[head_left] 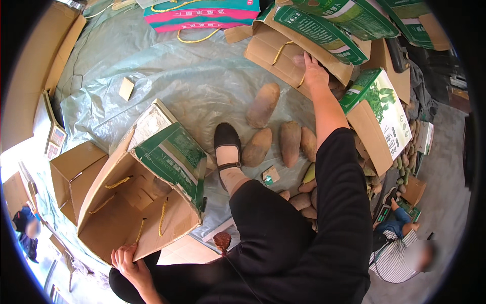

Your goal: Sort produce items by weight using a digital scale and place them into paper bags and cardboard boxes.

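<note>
At the lower left, my left hand (132, 266) grips the edge of an open cardboard box (190, 213) with green and white sides and yellow rope handles. A round tuber lies in shadow inside it. My right arm reaches to the upper right, where my right hand (316, 75) closes on a pinkish tuber (298, 61) at the mouth of another open carton (273, 53). The fingers' far side is hidden. More tubers show dimly beside that wrist. Between the boxes, several large brown tubers (263, 105) lie on the plastic sheet (197, 76), near my black shoe (227, 136).
Green cartons (314, 33) stand at the upper right, with a white-and-green box (390, 121) below them. A pink and teal gift box (202, 15) is at the top. Tubers are heaped along the right (405, 162). A person in stripes (395, 258) is at the lower right.
</note>
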`<action>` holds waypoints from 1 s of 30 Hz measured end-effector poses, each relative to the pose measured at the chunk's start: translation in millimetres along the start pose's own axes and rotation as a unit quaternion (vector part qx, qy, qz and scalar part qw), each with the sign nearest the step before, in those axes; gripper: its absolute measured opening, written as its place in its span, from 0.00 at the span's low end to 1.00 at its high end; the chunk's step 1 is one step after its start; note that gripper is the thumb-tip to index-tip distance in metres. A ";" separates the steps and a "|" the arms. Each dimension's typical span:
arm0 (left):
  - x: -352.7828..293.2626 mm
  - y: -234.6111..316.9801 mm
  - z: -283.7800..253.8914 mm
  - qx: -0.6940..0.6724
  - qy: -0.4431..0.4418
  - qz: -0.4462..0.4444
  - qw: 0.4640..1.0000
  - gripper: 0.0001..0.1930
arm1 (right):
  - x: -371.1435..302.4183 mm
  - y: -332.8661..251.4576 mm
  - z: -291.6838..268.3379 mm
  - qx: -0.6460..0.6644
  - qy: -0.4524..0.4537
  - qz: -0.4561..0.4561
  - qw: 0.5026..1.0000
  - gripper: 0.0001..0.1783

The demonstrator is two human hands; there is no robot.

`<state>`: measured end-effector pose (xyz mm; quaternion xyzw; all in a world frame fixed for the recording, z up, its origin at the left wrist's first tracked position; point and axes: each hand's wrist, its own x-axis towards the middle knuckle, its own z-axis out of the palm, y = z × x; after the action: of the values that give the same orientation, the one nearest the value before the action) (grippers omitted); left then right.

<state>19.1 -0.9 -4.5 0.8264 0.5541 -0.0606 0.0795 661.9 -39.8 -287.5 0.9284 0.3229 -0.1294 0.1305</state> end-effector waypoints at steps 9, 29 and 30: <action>-2.5 0.0 0.4 -0.009 -0.006 -0.019 1.000 0.10 | 1.1 -12.5 8.1 -0.106 0.031 -0.081 0.991 0.12; -3.8 -4.7 3.2 0.001 0.005 0.017 1.000 0.06 | -117.6 -14.7 20.9 0.110 0.131 -0.249 0.953 0.20; -5.1 -5.6 2.3 0.001 -0.006 0.009 1.000 0.06 | -131.4 -7.5 23.7 0.152 0.130 -0.228 0.953 0.21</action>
<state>12.0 -3.9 -6.2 0.8313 0.5458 -0.0651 0.0824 553.8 -116.2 -268.1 0.8476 0.5169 -0.0819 -0.0882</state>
